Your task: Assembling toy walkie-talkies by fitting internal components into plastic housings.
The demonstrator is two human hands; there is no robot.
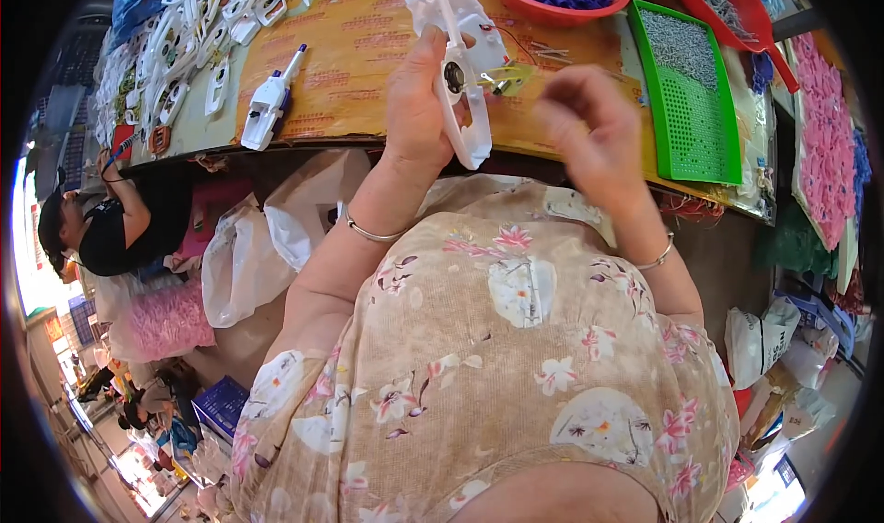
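My left hand (419,104) is wrapped around a white plastic toy-gun shell (474,141), held upright above the table's near edge. A round dark metal part, like a small speaker (454,76), sits in the shell. Thin yellowish wires and a small part (502,83) hang at its right side. Behind it is another translucent white shell piece (465,26); whether the two are joined I cannot tell. My right hand (594,127) is raised to the right of the shell, apart from it. Its fingers are curled and smeared by motion, so anything in them is hidden.
An assembled white-and-purple toy gun (268,109) lies left on the table (336,90). White shells (175,49) are heaped farther left. A red basin (562,7) of purple parts, a green tray (658,122) of screws and a red scoop (783,67) stand right. Another person (110,219) is at far left.
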